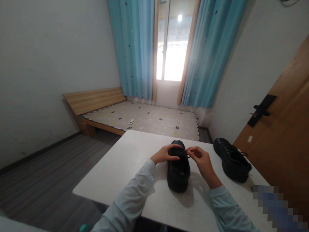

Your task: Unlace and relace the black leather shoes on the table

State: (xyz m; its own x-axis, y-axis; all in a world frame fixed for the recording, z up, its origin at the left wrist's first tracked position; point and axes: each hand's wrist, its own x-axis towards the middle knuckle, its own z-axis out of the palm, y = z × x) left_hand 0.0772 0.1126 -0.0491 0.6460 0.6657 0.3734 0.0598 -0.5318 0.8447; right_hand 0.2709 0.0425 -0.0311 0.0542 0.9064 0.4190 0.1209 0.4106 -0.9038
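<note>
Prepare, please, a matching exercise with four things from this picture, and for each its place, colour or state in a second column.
1. left hand
2. right hand
3. curtains
4. small white object

A. lying on the mattress
B. fingertips together at the laces
C. thumb and fingers spread over the shoe
D. blue

Pairs: 1-C, 2-B, 3-D, 4-A.

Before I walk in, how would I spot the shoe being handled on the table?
Find the bed by the window; the white table stands in front of it. Roughly mid-table sits a black lace-up shoe, heel nearest the camera. Unlike the other black shoe near the table's right edge, it has the light-sleeved left arm and right arm extended to it.
</note>
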